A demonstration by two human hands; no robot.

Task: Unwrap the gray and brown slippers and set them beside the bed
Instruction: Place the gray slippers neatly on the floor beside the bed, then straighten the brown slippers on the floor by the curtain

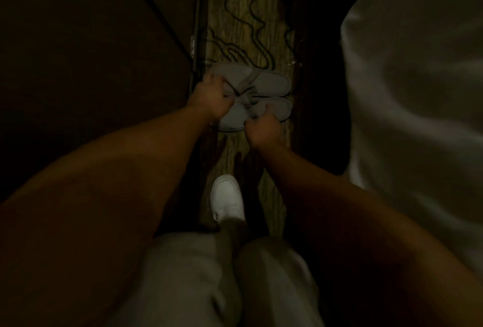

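Both arms reach down: left hand (211, 100) curled onto the gray slippers (253, 97) at their 9 o'clock edge, right hand (264, 128) pinching the strap at 6 o'clock. The pair lies on the narrow floor strip (245, 13); bed (418, 91) at 3 o'clock, dark wall at 9.

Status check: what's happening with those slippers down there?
Both hands, left and right, on gray slippers, floor beside bed. Cable lies just beyond.
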